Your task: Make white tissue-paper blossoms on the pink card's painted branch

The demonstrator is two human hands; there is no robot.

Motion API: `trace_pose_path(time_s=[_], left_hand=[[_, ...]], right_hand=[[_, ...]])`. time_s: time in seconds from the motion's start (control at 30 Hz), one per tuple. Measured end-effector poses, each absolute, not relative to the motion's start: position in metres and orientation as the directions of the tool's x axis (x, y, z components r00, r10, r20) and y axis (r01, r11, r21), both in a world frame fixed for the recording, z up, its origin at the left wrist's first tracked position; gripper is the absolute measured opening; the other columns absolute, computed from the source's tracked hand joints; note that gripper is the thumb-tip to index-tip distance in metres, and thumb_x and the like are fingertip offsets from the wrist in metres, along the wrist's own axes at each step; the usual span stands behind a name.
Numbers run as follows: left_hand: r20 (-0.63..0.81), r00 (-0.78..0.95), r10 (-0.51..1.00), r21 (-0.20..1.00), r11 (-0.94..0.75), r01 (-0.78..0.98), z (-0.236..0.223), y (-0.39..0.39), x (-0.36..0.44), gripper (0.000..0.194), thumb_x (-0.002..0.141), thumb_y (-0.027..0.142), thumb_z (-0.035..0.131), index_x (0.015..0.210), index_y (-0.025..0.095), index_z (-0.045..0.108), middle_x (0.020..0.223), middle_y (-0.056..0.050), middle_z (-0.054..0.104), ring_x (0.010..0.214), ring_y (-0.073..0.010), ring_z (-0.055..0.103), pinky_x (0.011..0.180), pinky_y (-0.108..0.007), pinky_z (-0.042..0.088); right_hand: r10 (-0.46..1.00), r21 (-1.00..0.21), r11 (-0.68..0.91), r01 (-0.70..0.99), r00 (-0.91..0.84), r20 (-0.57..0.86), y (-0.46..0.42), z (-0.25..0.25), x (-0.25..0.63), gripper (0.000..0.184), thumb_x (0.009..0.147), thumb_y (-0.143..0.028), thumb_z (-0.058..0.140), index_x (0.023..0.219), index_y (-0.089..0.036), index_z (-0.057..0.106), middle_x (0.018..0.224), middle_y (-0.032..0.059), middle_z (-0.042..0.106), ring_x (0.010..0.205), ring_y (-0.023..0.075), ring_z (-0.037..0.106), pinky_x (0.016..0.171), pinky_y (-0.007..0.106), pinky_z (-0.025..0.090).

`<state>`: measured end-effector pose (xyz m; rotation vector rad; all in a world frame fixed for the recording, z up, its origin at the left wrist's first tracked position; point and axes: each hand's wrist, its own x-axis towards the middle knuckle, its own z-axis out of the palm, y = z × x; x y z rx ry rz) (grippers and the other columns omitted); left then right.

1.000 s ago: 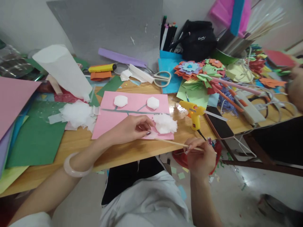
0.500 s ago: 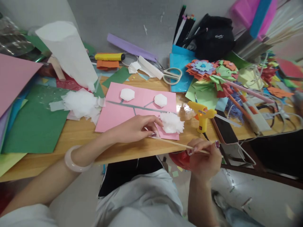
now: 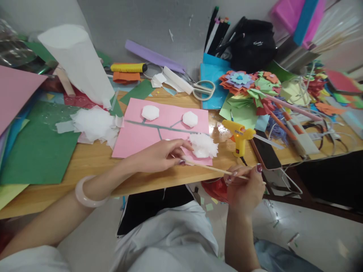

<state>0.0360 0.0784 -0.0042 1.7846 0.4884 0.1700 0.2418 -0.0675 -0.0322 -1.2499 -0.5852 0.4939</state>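
The right hand [image 3: 246, 189] is closed around a thin wooden stick [image 3: 217, 169], gripping it near its outer end, just past the front edge of the table [image 3: 93, 168]. The stick slants up to the left, over that edge, and its far tip meets the fingers of the left hand [image 3: 159, 155]. The left hand is half curled, thumb and fingers at the tip beside a small bit of white tissue [image 3: 189, 159] — whether they pinch it, I cannot tell.

The left hand covers part of the lower edge of the pink sheet [image 3: 138, 141], which lies close to the table's front edge. On the sheet, a dark line branches toward two round white puffs [image 3: 150, 112] in the upper half; a fluffy white flower [image 3: 202, 145] sits at the lower right corner, its frill reaching past the side edge.

A strip of bare wood runs between the sheet and the yellow glue gun [image 3: 239, 136], leaving some room there. The phone [image 3: 266, 151] lies right of the gun — a tighter spot, with cables beyond. To the left, a pile of white tissue [image 3: 95, 124] overlaps the green sheet [image 3: 39, 151] and reaches the pink sheet's left edge. Scissors [image 3: 204, 90] lie behind the sheet.
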Motion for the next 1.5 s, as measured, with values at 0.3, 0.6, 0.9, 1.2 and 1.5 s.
trace_pose_path(time_s=[0.3, 0.6, 0.9, 1.2, 1.5], left_hand=[[-0.143, 0.89, 0.433, 0.974, -0.099, 0.205, -0.0078, 0.0803, 0.0327, 0.028, 0.089, 0.016, 0.053, 0.116, 0.018, 0.057, 0.096, -0.004, 0.075, 0.088, -0.0154, 0.072, 0.081, -0.029, 0.052], [-0.237, 0.872, 0.428, 0.961, -0.026, 0.274, -0.0084, 0.0778, 0.0362, 0.015, 0.085, 0.017, 0.057, 0.097, 0.016, 0.066, 0.079, 0.0, 0.071, 0.066, -0.0128, 0.071, 0.066, -0.025, 0.058], [-0.27, 0.867, 0.42, 0.946, -0.053, 0.321, -0.0087, 0.0757, 0.0372, 0.013, 0.091, 0.027, 0.056, 0.093, 0.017, 0.064, 0.081, 0.0, 0.069, 0.064, -0.0133, 0.073, 0.063, -0.023, 0.058], [-0.302, 0.87, 0.389, 0.949, 0.033, 0.314, -0.0072, 0.0754, 0.0362, 0.029, 0.093, 0.044, 0.057, 0.097, 0.016, 0.065, 0.089, -0.006, 0.072, 0.072, -0.0165, 0.073, 0.067, -0.028, 0.061], [-0.263, 0.774, 0.575, 0.955, 0.043, 0.293, -0.0135, 0.0769, 0.0362, 0.02, 0.086, 0.033, 0.064, 0.094, 0.016, 0.067, 0.093, -0.006, 0.073, 0.071, -0.0144, 0.071, 0.065, -0.027, 0.062]], right_hand=[[0.578, -0.959, 0.272, -0.082, 0.81, 0.095, -0.0668, -0.0317, 0.2506, 0.048, 0.085, -0.049, 0.062, 0.048, -0.019, 0.058, 0.04, -0.0029, 0.049, 0.037, 0.0095, 0.045, 0.035, 0.021, 0.035], [0.665, -0.96, 0.25, -0.122, 0.742, 0.079, -0.068, -0.0338, 0.2441, 0.051, 0.087, -0.049, 0.06, 0.046, -0.019, 0.059, 0.038, -0.0022, 0.048, 0.037, 0.0096, 0.044, 0.037, 0.022, 0.036], [0.636, -0.97, 0.235, -0.066, 0.765, 0.102, -0.0675, -0.0345, 0.2449, 0.052, 0.088, -0.05, 0.059, 0.045, -0.02, 0.057, 0.037, -0.0022, 0.048, 0.038, 0.0101, 0.046, 0.04, 0.024, 0.037], [0.577, -0.97, 0.239, -0.049, 0.811, 0.101, -0.067, -0.0323, 0.2439, 0.052, 0.084, -0.053, 0.063, 0.044, -0.02, 0.056, 0.037, -0.0028, 0.047, 0.038, 0.0099, 0.045, 0.038, 0.023, 0.036], [0.537, -0.963, 0.268, -0.013, 0.832, 0.139, -0.0692, -0.0314, 0.2435, 0.052, 0.088, -0.054, 0.058, 0.049, -0.02, 0.059, 0.041, -0.0023, 0.05, 0.042, 0.0108, 0.05, 0.039, 0.022, 0.038]])
